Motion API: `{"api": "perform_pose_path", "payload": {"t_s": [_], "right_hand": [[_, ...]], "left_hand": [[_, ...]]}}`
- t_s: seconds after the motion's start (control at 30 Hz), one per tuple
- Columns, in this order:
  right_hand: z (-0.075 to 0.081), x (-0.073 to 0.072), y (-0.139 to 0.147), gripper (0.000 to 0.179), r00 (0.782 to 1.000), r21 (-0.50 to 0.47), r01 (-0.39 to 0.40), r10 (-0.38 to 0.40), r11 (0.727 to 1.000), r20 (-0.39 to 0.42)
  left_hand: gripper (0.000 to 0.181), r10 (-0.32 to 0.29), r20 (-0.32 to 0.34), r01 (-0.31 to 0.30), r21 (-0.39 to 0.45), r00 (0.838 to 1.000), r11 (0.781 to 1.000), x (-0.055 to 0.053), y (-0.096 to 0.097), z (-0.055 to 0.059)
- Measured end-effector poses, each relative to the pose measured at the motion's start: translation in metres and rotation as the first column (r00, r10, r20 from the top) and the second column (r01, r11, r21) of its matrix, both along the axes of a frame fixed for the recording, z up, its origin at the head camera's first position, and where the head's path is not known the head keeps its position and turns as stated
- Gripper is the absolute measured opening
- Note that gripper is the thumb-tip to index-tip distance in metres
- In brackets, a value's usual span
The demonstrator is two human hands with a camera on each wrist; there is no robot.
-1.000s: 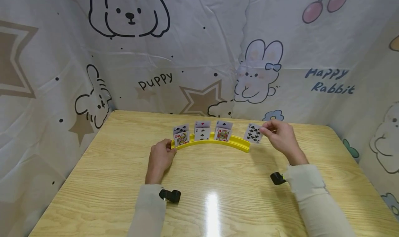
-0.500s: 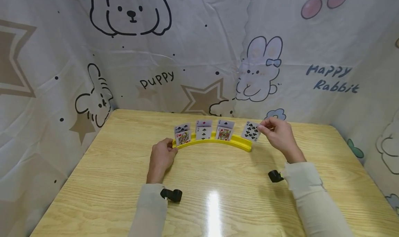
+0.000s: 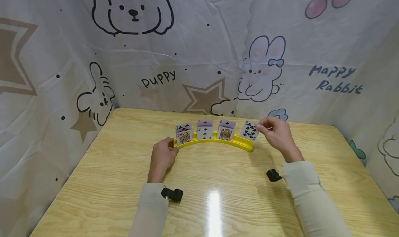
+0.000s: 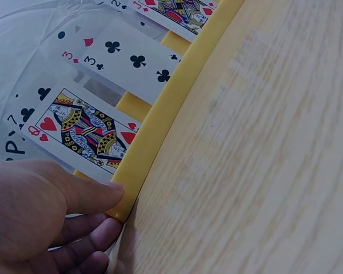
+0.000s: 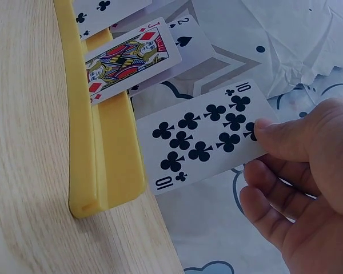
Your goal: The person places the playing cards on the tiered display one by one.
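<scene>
A curved yellow card holder (image 3: 244, 145) stands on the table, and my left hand (image 3: 163, 156) grips its left end between thumb and fingers. Pinched by one edge in my right hand (image 3: 277, 134) is a ten of clubs (image 5: 200, 137). Its lower edge is at the back edge of the holder's right end; whether they touch I cannot tell. In the front row stand a queen of hearts (image 4: 86, 131), a three of clubs (image 4: 131, 60) and a jack of diamonds (image 5: 134, 60). Behind them, partly covered, are a seven of clubs (image 4: 27, 113), a three of diamonds (image 3: 205, 122) and a two of spades (image 5: 191, 48).
The wooden table (image 3: 199, 178) extends in front of the holder and to both sides. A printed cloth (image 3: 193, 56) hangs behind the table's back edge and along the sides. Each wrist carries a black camera, such as the left camera (image 3: 172, 194).
My right hand has brought the ten of clubs slightly left, closer to the holder's right end. The left hand keeps its grip on the left end. The head view has shifted a little.
</scene>
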State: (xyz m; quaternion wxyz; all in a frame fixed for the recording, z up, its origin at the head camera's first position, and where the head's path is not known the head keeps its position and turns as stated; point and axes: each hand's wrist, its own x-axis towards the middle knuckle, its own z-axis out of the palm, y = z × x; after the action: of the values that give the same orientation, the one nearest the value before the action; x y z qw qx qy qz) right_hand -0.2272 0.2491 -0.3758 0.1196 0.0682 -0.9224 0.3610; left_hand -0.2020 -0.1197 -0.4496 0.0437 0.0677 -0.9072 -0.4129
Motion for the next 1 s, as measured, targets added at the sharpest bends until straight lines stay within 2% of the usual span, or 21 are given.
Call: {"api": "perform_pose_path", "payload": {"t_s": [0.67,1.0], "right_hand": [[-0.003,-0.002,-0.004,0.015,1.000,-0.025,-0.010,0.011,1.000,0.029],[-0.012,-0.003,-0.004,0.014,0.998,-0.029,-0.027,0.028,0.999,0.050]], "left_hand": [[0.038,-0.008,-0.007,0.008,-0.005,1.000,1.000,0.000,0.000,0.000],[0.037,-0.002,-0.002,0.002,0.000,1.000,1.000,0.000,-0.001,0.001]]}}
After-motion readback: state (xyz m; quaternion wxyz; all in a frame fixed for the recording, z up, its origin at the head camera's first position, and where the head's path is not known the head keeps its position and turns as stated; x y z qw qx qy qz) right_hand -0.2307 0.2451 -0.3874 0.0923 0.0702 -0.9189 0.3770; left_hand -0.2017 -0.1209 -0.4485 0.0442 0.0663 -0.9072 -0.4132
